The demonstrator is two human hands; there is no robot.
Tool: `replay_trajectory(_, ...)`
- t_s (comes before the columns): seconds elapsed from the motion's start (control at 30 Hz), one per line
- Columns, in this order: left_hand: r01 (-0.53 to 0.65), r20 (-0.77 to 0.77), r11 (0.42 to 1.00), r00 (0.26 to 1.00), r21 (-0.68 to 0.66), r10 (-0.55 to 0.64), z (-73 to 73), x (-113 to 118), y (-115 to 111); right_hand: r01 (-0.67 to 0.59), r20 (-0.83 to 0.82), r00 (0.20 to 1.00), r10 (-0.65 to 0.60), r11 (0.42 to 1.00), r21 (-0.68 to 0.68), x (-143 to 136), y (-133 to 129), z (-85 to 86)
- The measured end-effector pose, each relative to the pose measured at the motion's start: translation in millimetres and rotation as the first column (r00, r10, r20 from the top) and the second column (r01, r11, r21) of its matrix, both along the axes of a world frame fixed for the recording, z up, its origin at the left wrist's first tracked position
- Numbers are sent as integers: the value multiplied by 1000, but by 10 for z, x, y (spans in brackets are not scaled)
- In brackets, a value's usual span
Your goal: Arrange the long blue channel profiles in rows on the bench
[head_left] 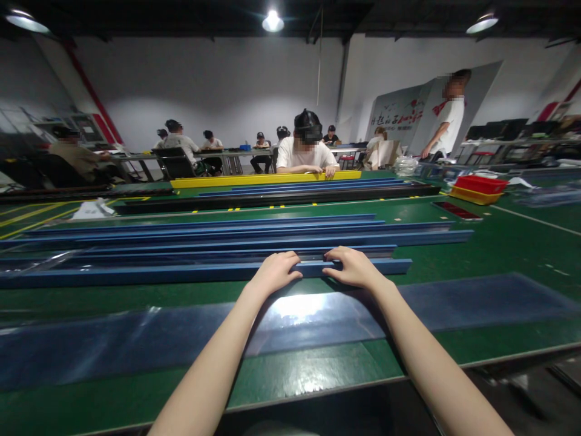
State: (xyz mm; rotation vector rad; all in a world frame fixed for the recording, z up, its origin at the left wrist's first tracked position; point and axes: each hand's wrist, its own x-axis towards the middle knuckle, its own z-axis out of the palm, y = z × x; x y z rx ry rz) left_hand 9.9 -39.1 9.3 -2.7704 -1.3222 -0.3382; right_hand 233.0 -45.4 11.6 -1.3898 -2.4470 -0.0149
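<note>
A long blue rail (158, 272) lies crosswise on the green table, nearest me among several like it. My left hand (276, 271) grips its near wall, thumb in front and fingers curled over the top. Just to the right, my right hand (353, 267) holds the same wall with its thumb and fingers, and a short gap separates the two hands. In front of the rail, under my forearms, a long clear plastic sleeve (472, 300) lies flat and shines under the lamp. More blue rails (318, 238) lie parallel just behind.
Across the green table (512, 254), a co-worker (308, 151) handles a yellow rail (218, 181). Dark rails (290, 198) lie before it. At the right are red and yellow trays (481, 186) and a phone-like red-screened slab (456, 210). White paper (93, 209) lies left.
</note>
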Motion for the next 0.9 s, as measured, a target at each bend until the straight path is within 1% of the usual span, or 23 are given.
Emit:
replay_trajectory(0.4,-14,13,999,1000,-29,15,3,-2,8,0,-4,1000,0,1000,-3,0,5,-7)
replay_trajectory(0.7,16,-1,1000,1000,-9,-16,-16,-1,9,21,9,1000,-21,999,-43,-15,-10,26)
replay_trajectory(0.9,18,10,999,1000,-38,-18,-13,4,1,9,4,1000,-9,999,-42,-14,-5,19)
